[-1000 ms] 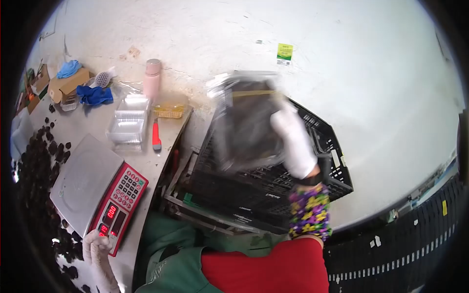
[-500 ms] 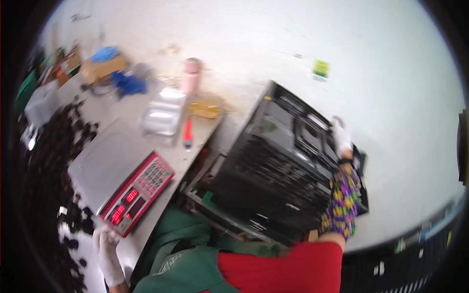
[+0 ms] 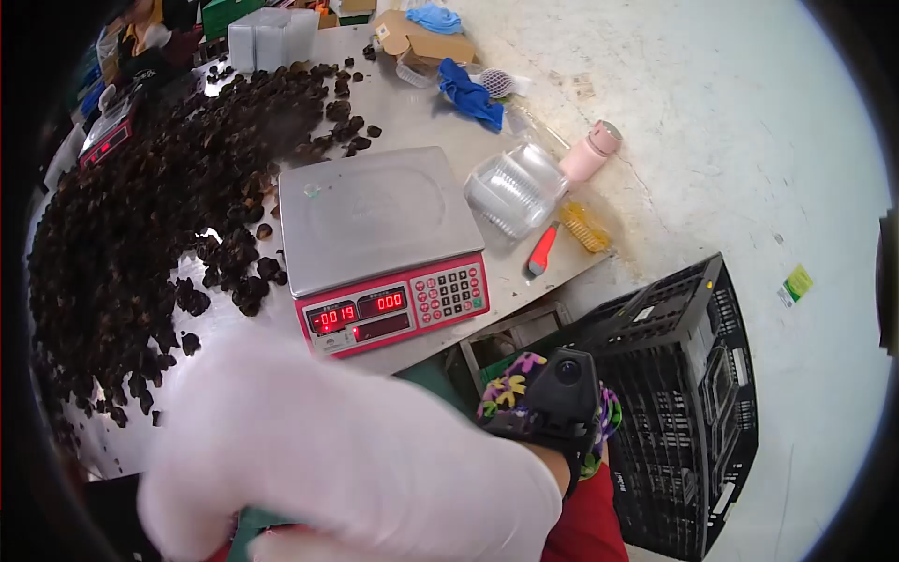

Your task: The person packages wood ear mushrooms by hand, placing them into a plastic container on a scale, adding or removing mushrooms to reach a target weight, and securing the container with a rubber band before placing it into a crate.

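My right hand [image 3: 346, 450], in a white glove and blurred by motion, fills the lower foreground in front of the scale's lower edge. Its fingertips are smeared, so any hold is unclear. A floral sleeve and a black wrist device [image 3: 562, 384] are on that arm. Beyond the hand stands a red scale [image 3: 384, 220] with a bare grey pan and lit red digits. Dark, mushroom-like pieces [image 3: 178, 187] lie heaped left of it. My left hand cannot be seen.
Black crates [image 3: 655, 421] stand at the right by the wall. Clear plastic trays [image 3: 517, 190], a pink bottle [image 3: 592, 152], a red-orange cutter [image 3: 543, 249] and a blue cloth [image 3: 470, 96] lie beyond the scale. A co-worker [image 3: 150, 37] and another scale [image 3: 106, 140] are at upper left.
My right hand has left the black crates and come across to the lower foreground. The view has turned left towards the table. My left hand has gone out of sight.
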Available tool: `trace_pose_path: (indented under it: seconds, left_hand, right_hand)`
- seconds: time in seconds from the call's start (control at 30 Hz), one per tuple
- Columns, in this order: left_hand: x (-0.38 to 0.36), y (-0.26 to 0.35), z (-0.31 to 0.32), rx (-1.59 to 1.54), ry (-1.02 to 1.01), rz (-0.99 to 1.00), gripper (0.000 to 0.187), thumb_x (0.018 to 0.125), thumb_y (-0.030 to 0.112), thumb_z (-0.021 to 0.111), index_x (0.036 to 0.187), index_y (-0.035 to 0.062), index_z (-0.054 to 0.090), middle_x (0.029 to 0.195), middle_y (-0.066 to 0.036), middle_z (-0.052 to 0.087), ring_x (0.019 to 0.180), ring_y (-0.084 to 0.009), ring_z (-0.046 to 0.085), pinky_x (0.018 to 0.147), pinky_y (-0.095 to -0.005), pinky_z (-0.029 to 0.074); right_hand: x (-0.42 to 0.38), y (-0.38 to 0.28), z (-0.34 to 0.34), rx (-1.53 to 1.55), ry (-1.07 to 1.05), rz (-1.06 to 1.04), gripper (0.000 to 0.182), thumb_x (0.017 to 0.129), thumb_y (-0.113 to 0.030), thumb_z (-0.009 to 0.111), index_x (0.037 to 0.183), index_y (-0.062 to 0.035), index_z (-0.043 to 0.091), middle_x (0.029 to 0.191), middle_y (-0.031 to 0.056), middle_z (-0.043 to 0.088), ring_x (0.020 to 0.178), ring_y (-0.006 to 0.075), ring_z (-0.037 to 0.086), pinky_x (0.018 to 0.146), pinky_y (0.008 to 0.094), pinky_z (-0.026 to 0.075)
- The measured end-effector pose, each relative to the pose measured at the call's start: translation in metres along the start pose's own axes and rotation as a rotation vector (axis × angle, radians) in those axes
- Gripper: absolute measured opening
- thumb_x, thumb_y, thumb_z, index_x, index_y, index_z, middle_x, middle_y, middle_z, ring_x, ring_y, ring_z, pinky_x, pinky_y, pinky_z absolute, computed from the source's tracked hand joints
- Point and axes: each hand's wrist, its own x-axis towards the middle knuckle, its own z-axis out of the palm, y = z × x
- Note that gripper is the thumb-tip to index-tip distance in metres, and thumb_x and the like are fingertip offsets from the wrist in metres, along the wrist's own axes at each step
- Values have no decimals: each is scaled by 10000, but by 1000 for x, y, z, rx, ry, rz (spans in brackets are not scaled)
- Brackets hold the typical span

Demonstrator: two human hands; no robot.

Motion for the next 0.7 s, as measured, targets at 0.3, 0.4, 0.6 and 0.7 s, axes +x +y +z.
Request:
trace_pose_path:
  seconds: [0.3, 0.4, 0.6, 0.7]
  left_hand:
    - [-12, -11, 1, 347, 42, 63, 129, 1001, 61, 562, 1079, 23, 658, 1046, -82, 652, 976, -203, 618, 886, -317, 497]
    - [-13, -13, 1, 392, 49, 53, 122, 989, 45, 566, 1064, 19, 658, 1044, -97, 651, 985, -225, 618, 894, -330, 497]
    - [-13, -20, -7, 429, 164, 6, 85, 928, -19, 610, 1003, 1, 645, 1009, -116, 643, 980, -263, 611, 897, -348, 487]
    - [-12, -15, -1, 412, 256, -24, 42, 895, -4, 633, 917, 21, 658, 964, -137, 646, 944, -296, 609, 866, -392, 488]
  right_hand:
    - [50, 4, -6, -120, -205, 364, 261, 876, -113, 605, 1105, 14, 598, 1041, 181, 640, 962, 346, 626, 837, 433, 527]
    - [55, 14, -16, -413, -317, 267, 229, 875, -70, 586, 1090, 10, 590, 1022, 170, 600, 928, 308, 586, 835, 403, 497]
    - [24, 44, -125, -899, 159, 128, 234, 967, -112, 578, 1159, 13, 624, 1029, 142, 647, 954, 222, 620, 829, 361, 514]
    - [-23, 38, -325, -1611, 150, 406, 289, 956, -139, 573, 1204, -17, 657, 1120, 213, 675, 1081, 349, 627, 974, 412, 474]
